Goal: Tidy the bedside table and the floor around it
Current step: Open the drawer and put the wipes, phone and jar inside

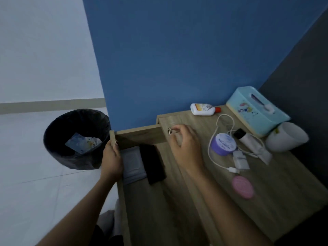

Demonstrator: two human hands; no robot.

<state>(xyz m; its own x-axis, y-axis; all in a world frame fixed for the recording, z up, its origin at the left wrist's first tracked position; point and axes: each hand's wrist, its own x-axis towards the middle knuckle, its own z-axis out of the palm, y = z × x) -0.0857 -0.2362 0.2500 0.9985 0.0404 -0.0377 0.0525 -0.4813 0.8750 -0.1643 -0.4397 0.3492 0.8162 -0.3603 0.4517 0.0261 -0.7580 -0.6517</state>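
Note:
The wooden bedside table (276,192) has its drawer (142,137) pulled out to the left. My left hand (111,160) grips the drawer's front panel at its top edge. Inside the drawer lie a pale grey flat pack (132,162) and a black oblong item (152,164). My right hand (184,148) hovers over the tabletop's left edge with curled, pinched fingers; whether it holds something small is unclear. On the top lie a purple jar (224,143), a white cable (211,157) with its plug (240,160), a black-capped tube (248,141) and a pink round case (243,187).
A white lotion bottle (202,109) lies by the blue wall. A light-blue tissue box (257,110) and a tipped white cup (285,137) sit at the table's far right. A black-lined bin (53,125) with paper scraps stands on the pale floor to the left.

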